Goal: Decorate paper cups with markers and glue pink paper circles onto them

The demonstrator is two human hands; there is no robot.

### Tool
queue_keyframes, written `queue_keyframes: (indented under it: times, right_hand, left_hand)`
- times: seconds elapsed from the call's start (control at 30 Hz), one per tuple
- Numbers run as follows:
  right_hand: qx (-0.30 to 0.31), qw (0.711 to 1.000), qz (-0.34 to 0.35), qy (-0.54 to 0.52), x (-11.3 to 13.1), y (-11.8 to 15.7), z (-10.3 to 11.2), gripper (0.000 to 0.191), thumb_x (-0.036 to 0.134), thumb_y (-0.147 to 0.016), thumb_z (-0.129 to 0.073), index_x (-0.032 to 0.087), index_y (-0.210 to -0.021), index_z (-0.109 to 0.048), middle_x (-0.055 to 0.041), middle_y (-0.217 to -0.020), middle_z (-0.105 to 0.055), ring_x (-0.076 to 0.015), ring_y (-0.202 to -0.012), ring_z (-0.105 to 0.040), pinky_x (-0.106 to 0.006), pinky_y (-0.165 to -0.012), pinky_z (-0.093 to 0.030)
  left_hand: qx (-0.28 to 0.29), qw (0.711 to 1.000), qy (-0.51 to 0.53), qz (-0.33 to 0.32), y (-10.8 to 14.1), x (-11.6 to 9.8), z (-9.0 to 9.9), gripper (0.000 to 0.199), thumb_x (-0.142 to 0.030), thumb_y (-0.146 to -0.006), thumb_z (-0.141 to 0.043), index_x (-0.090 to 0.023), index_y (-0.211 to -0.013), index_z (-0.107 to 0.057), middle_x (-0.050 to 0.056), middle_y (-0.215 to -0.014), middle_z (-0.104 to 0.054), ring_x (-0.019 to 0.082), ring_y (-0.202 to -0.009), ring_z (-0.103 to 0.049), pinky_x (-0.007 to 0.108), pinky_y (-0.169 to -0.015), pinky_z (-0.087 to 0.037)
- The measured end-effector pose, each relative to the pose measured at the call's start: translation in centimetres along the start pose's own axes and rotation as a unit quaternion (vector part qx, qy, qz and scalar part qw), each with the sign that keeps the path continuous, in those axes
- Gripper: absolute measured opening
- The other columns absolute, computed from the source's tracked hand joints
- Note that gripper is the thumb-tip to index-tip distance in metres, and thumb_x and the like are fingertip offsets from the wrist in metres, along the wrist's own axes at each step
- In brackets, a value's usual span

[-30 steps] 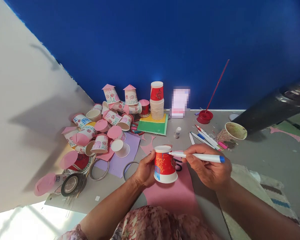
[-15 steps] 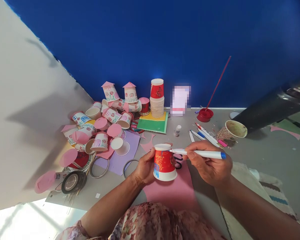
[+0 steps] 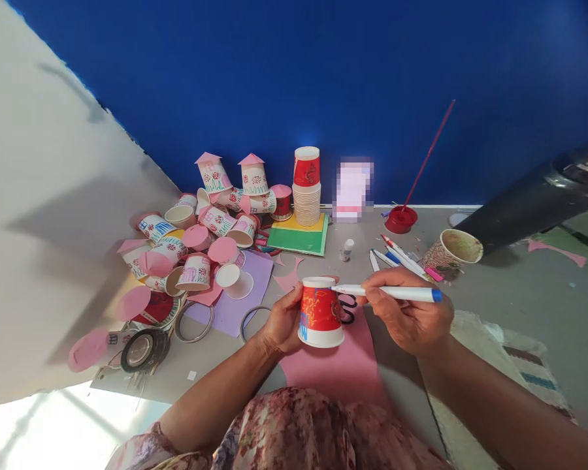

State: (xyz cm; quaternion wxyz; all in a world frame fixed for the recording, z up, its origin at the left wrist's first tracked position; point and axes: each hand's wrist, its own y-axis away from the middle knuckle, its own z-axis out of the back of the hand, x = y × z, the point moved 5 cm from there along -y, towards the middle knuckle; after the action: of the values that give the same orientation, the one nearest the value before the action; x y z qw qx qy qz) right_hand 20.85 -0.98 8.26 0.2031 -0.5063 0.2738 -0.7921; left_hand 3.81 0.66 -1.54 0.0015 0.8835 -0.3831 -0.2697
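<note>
My left hand (image 3: 283, 321) is wrapped round the left side of a red paper cup (image 3: 323, 310), which is upside down with its wide white rim at the bottom. Blue and orange drawings mark the cup's side. A white marker with a blue end (image 3: 396, 293) is pinched in my right hand (image 3: 411, 316), its tip at the upper right of the cup, just below the white top edge. Under the cup lies pink paper (image 3: 330, 378), and black scissor handles (image 3: 347, 310) show behind it.
Decorated cups with pink paper tops (image 3: 169, 254) pile up at the left, by tape rolls (image 3: 144, 350). A cup stack (image 3: 307, 196) stands at the back. Several markers (image 3: 396, 254), a patterned cup (image 3: 453, 251) and a dark cylinder (image 3: 529, 189) are on the right.
The whole view has shifted slightly. The marker tip has moved a little against the upper part of the cup, where a small blue line now shows. Both hands keep their hold.
</note>
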Motion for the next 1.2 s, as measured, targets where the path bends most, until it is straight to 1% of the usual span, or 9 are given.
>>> queue_keyframes:
  times: [0.13,0.33,0.5,0.63,0.77,0.9,1.03,1.13,1.2]
  right_hand:
    - [-0.007,1.0,0.015,0.01,0.1,-0.1,0.1,0.008,0.018,-0.094,-0.065,0.021,-0.09,-0.07,0.0001,-0.072,-0.076,-0.01,-0.042,-0.056,-0.024,-0.044,-0.047]
    - [0.008,1.0,0.002,0.002,0.1,-0.1,-0.1,0.01,0.017,-0.094,-0.064,0.02,-0.088,-0.07,0.0004,-0.072,-0.074,-0.0082,-0.041,-0.052,-0.024,-0.043,-0.044]
    - [0.019,1.0,0.002,0.003,0.1,0.0,-0.3,0.012,0.019,-0.094,-0.062,0.02,-0.084,-0.069,0.0012,-0.066,-0.072,-0.0087,-0.04,-0.052,-0.024,-0.04,-0.041]
    - [0.022,1.0,0.01,0.003,0.2,0.0,-0.4,0.013,0.018,-0.093,-0.062,0.021,-0.083,-0.068,0.0029,-0.064,-0.071,-0.0069,-0.035,-0.046,-0.023,-0.039,-0.039]
    - [0.023,1.0,0.018,-0.003,0.7,-0.3,-0.4,0.012,0.014,-0.092,-0.061,0.021,-0.084,-0.067,0.0041,-0.062,-0.071,-0.0064,-0.033,-0.043,-0.023,-0.039,-0.038]
    - [0.033,0.999,0.013,-0.003,1.1,-0.5,-0.4,0.013,0.012,-0.091,-0.06,0.021,-0.083,-0.066,0.0036,-0.061,-0.071,-0.0073,-0.037,-0.049,-0.022,-0.04,-0.039]
    - [0.025,1.0,0.01,-0.009,1.0,-0.2,-0.4,0.013,0.012,-0.092,-0.061,0.021,-0.084,-0.067,0.0035,-0.062,-0.071,-0.0071,-0.037,-0.049,-0.022,-0.041,-0.04]
    - [0.021,0.999,0.022,-0.011,1.0,-0.1,-0.5,0.012,0.013,-0.092,-0.062,0.021,-0.085,-0.068,0.0014,-0.066,-0.073,-0.01,-0.045,-0.059,-0.023,-0.044,-0.044]
    - [0.023,0.999,0.036,-0.005,1.2,-0.1,-0.6,0.012,0.013,-0.092,-0.062,0.021,-0.086,-0.068,-0.0009,-0.07,-0.075,-0.0129,-0.051,-0.065,-0.024,-0.045,-0.046]
  left_hand:
    - [-0.006,1.0,0.013,-0.005,0.0,-0.1,0.2,0.054,-0.052,-0.096,-0.06,-0.011,-0.131,-0.068,0.017,-0.11,-0.078,0.031,-0.096,-0.076,0.044,-0.095,-0.052]
    - [-0.003,1.0,0.004,-0.006,-0.1,0.0,0.2,0.054,-0.052,-0.098,-0.056,-0.01,-0.13,-0.068,0.018,-0.107,-0.078,0.035,-0.098,-0.076,0.049,-0.095,-0.052]
    - [-0.002,1.0,0.018,-0.004,-0.1,-0.1,0.1,0.054,-0.051,-0.098,-0.058,-0.01,-0.129,-0.069,0.018,-0.106,-0.079,0.032,-0.095,-0.076,0.046,-0.091,-0.054]
    - [-0.021,0.999,0.026,-0.008,-0.1,-0.3,0.1,0.052,-0.049,-0.098,-0.059,-0.009,-0.129,-0.07,0.016,-0.107,-0.079,0.03,-0.094,-0.076,0.043,-0.088,-0.055]
    - [-0.029,0.999,0.03,-0.006,-0.2,-0.3,0.1,0.053,-0.05,-0.097,-0.061,-0.009,-0.128,-0.07,0.016,-0.106,-0.079,0.03,-0.093,-0.076,0.042,-0.086,-0.056]
    - [-0.03,0.999,0.029,-0.009,-0.2,-0.3,0.2,0.053,-0.05,-0.096,-0.061,-0.009,-0.128,-0.07,0.016,-0.105,-0.079,0.03,-0.092,-0.076,0.042,-0.085,-0.056]
    - [-0.025,0.999,0.024,-0.016,-0.2,-0.4,0.2,0.052,-0.05,-0.096,-0.062,-0.009,-0.128,-0.071,0.015,-0.102,-0.079,0.029,-0.089,-0.076,0.041,-0.084,-0.056]
    - [-0.037,0.999,0.02,-0.029,-0.3,-0.3,0.4,0.051,-0.049,-0.093,-0.067,-0.009,-0.125,-0.073,0.015,-0.104,-0.079,0.028,-0.09,-0.076,0.04,-0.087,-0.056]
    - [-0.046,0.998,0.013,-0.034,-0.4,-0.2,0.5,0.051,-0.049,-0.09,-0.07,-0.01,-0.123,-0.073,0.015,-0.107,-0.079,0.029,-0.093,-0.076,0.041,-0.091,-0.056]
